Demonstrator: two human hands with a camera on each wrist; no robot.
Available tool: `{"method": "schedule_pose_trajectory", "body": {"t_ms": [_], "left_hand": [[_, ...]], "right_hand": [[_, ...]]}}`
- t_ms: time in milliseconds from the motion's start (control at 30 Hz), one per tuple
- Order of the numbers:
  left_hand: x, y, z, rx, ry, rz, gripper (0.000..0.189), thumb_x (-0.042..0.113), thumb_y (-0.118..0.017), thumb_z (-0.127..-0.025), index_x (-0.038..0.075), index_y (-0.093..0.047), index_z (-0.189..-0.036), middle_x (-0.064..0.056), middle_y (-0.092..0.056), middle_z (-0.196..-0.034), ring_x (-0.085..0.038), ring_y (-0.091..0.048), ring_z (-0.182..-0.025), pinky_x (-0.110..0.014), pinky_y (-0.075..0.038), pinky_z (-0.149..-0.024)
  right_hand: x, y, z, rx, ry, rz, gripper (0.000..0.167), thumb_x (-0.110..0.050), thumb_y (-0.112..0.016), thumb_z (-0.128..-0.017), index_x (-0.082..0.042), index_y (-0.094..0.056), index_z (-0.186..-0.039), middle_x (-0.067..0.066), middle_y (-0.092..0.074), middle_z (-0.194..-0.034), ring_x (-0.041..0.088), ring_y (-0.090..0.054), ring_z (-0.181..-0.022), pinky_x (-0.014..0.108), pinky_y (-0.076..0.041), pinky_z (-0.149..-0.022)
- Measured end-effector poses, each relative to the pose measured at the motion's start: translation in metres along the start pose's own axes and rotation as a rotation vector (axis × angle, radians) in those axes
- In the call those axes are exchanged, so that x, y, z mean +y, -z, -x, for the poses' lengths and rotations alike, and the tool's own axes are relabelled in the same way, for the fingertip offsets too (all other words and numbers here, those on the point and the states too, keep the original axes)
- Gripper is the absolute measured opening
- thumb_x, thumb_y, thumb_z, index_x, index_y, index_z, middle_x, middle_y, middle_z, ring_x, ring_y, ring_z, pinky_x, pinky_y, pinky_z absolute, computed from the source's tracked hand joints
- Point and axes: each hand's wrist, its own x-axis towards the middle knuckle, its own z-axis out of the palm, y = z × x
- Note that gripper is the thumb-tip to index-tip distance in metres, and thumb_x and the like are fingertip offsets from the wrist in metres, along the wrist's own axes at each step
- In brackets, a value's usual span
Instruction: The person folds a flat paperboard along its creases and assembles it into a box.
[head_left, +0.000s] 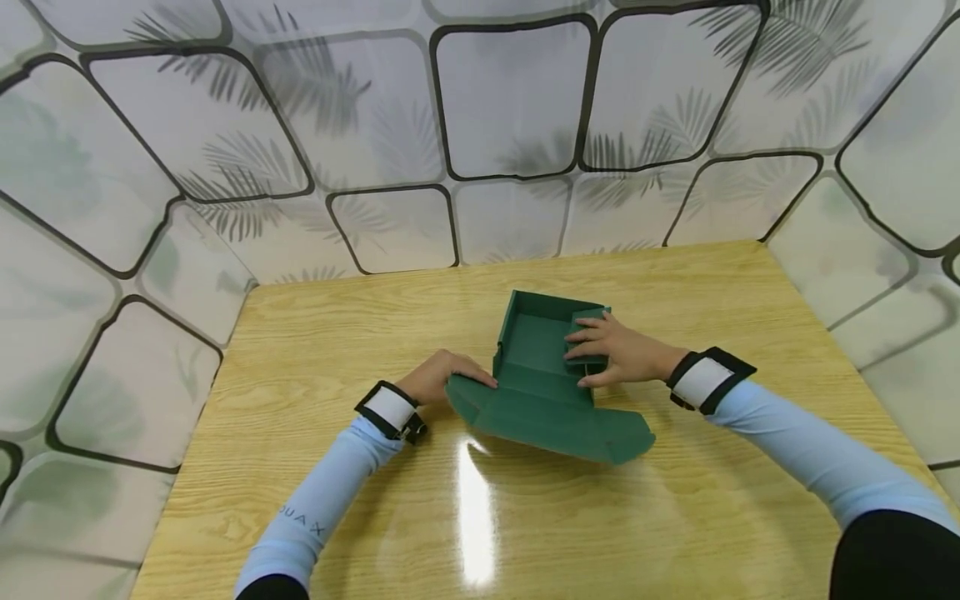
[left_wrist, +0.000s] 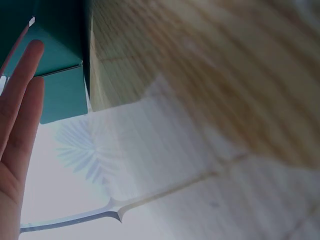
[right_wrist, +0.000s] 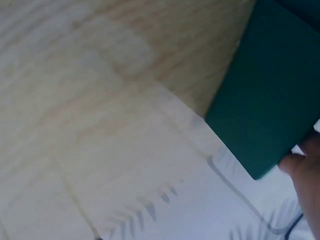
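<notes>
A green cardboard box (head_left: 534,342) lies open on the table, its long lid panel (head_left: 555,423) folded out toward me with rounded end flaps. My left hand (head_left: 444,375) touches the box's left side near the lid fold; in the left wrist view its fingers (left_wrist: 31,100) extend straight beside the green wall (left_wrist: 65,95). My right hand (head_left: 626,346) spreads its fingers over a small folded green flap (head_left: 588,321) along the right side. From the right wrist, the outer green panel (right_wrist: 265,95) shows, with part of that hand (right_wrist: 307,170) at its edge.
The wooden table (head_left: 315,333) carries a bright light reflection (head_left: 475,517) in front of the box. Patterned wall panels (head_left: 517,100) with leaf prints and dark outlines enclose the table at the back and both sides.
</notes>
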Motion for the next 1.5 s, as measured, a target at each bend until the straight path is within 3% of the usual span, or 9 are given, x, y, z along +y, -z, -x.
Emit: {"method": "schedule_pose_trajectory", "body": {"t_ms": [200,333,533,733,800,900,1100,1267,1500], "left_hand": [[0.002,-0.002,-0.004,-0.046,-0.006,-0.062,0.028,0.006,-0.071,-0.085,0.004,-0.072,-0.113,-0.014,-0.07,-0.114,-0.029,-0.063,-0.11,-0.029,-0.051,-0.096],[0.006,0.0,-0.007,-0.106,0.011,-0.112,0.03,0.007,-0.07,-0.087,0.005,-0.07,-0.117,-0.013,-0.068,-0.119,-0.029,-0.061,-0.115,-0.028,-0.049,-0.099],[0.015,0.016,-0.007,-0.151,0.001,-0.34,0.033,0.009,-0.066,-0.09,0.007,-0.067,-0.123,-0.009,-0.065,-0.127,-0.026,-0.059,-0.12,-0.032,-0.048,-0.102],[0.017,0.033,-0.011,-0.052,0.02,-0.468,0.038,-0.01,-0.052,-0.093,0.005,-0.065,-0.125,-0.011,-0.063,-0.128,-0.027,-0.06,-0.117,-0.036,-0.051,-0.097],[0.014,0.034,-0.017,-0.015,0.042,-0.438,0.037,0.0,-0.059,-0.094,0.004,-0.06,-0.13,-0.014,-0.058,-0.135,-0.03,-0.055,-0.123,-0.04,-0.048,-0.101],[0.008,0.032,-0.03,-0.01,0.111,-0.365,0.072,0.027,-0.074,-0.086,0.004,-0.041,-0.146,-0.02,-0.036,-0.152,-0.036,-0.037,-0.138,-0.048,-0.039,-0.109],[-0.003,0.026,-0.057,-0.122,0.305,-0.245,0.114,0.042,-0.081,-0.077,0.009,-0.006,-0.157,-0.023,0.004,-0.161,-0.04,-0.007,-0.148,-0.055,-0.027,-0.115],[-0.011,0.025,-0.066,-0.143,0.339,-0.178,0.112,0.037,-0.081,-0.078,0.008,-0.007,-0.157,-0.021,0.004,-0.161,-0.039,-0.008,-0.149,-0.054,-0.028,-0.115],[-0.019,0.024,-0.071,-0.069,0.316,-0.131,0.098,0.034,-0.08,-0.08,0.01,-0.021,-0.155,-0.021,-0.007,-0.161,-0.037,-0.013,-0.148,-0.055,-0.03,-0.114]], "right_hand": [[0.013,-0.015,0.006,0.16,0.025,-0.03,0.083,-0.074,-0.068,-0.066,-0.016,-0.065,-0.125,0.027,-0.013,-0.156,0.061,0.001,-0.139,0.082,-0.007,-0.1],[0.018,-0.017,0.006,0.194,0.027,-0.048,0.097,-0.079,-0.066,-0.062,-0.02,-0.053,-0.137,0.023,0.002,-0.16,0.059,0.003,-0.139,0.084,-0.017,-0.094],[0.022,-0.007,0.0,0.141,-0.068,-0.064,0.109,-0.068,-0.078,-0.063,-0.01,-0.037,-0.146,0.033,-0.009,-0.155,0.053,-0.012,-0.138,0.074,-0.028,-0.099],[0.022,-0.001,-0.002,0.11,-0.08,-0.095,0.103,-0.058,-0.083,-0.065,-0.007,-0.04,-0.145,0.031,-0.015,-0.153,0.051,-0.014,-0.138,0.072,-0.026,-0.103],[0.022,0.001,-0.003,0.103,-0.069,-0.096,0.102,-0.055,-0.084,-0.066,-0.008,-0.04,-0.145,0.031,-0.017,-0.153,0.051,-0.016,-0.138,0.071,-0.027,-0.103],[0.021,0.005,-0.004,0.098,-0.054,-0.111,0.101,-0.047,-0.087,-0.066,-0.007,-0.04,-0.145,0.031,-0.02,-0.152,0.051,-0.019,-0.137,0.07,-0.027,-0.102],[0.018,0.007,-0.009,0.067,-0.046,-0.161,0.101,-0.04,-0.088,-0.067,-0.005,-0.037,-0.147,0.031,-0.018,-0.153,0.05,-0.017,-0.139,0.07,-0.026,-0.104],[0.021,0.003,-0.01,0.058,-0.027,-0.184,0.101,-0.042,-0.087,-0.068,-0.006,-0.036,-0.148,0.031,-0.016,-0.154,0.049,-0.015,-0.14,0.071,-0.026,-0.104],[0.024,0.005,-0.007,0.06,-0.055,-0.186,0.099,-0.043,-0.085,-0.071,-0.007,-0.034,-0.149,0.03,-0.016,-0.154,0.049,-0.015,-0.14,0.071,-0.027,-0.103]]}}
